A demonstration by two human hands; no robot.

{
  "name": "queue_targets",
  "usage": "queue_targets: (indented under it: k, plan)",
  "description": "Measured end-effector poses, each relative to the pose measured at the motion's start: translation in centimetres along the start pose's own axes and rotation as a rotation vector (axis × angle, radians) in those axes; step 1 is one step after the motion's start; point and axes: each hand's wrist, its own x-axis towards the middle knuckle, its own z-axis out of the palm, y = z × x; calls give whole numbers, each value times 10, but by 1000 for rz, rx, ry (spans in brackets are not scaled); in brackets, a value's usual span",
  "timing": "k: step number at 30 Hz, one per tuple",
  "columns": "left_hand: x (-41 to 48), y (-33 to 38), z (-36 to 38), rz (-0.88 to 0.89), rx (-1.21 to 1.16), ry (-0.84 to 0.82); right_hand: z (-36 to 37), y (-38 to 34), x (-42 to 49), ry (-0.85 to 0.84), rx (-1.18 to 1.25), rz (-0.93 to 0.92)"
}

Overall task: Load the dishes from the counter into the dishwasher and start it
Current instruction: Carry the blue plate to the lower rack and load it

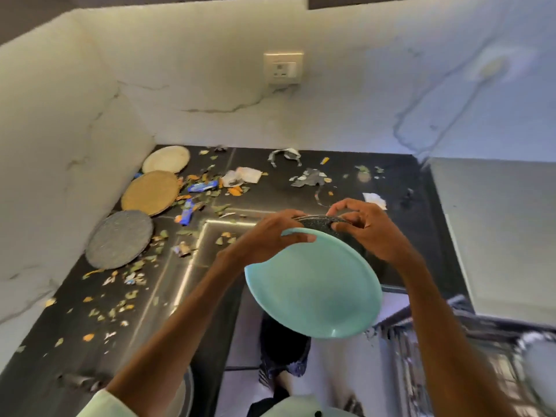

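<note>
Turquoise round plate (313, 290), plain; black round dish (319, 220), white-speckled. Black glossy surface (270, 197). White marble wall (210, 94), grey-veined. Cream round mat (166, 158), tan round mat (150, 192), grey round mat (119, 234), all woven

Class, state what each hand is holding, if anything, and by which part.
The left hand holds the turquoise plate by its upper rim; the right hand pinches the rim of the dark speckled dish behind it.

White marble-veined walls (210, 94), warmly lit on the left and bluish on the right, meet in a corner and carry a wall socket (283, 68) above a glossy black tabletop (382, 179) strewn with scraps (132, 278), with three round mats (150, 192) along the left wall and pale floor (240, 341) below.
</note>
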Motion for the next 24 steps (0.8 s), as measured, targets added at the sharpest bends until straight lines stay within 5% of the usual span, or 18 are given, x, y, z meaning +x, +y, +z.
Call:
queue_targets:
  k: [9,24]
  plan:
    - [105,139,154,157,127,-158,-127,84,-185,506,94,167]
    - [190,311,356,386,165,-511,-210,175,-393,1068,-244,638]
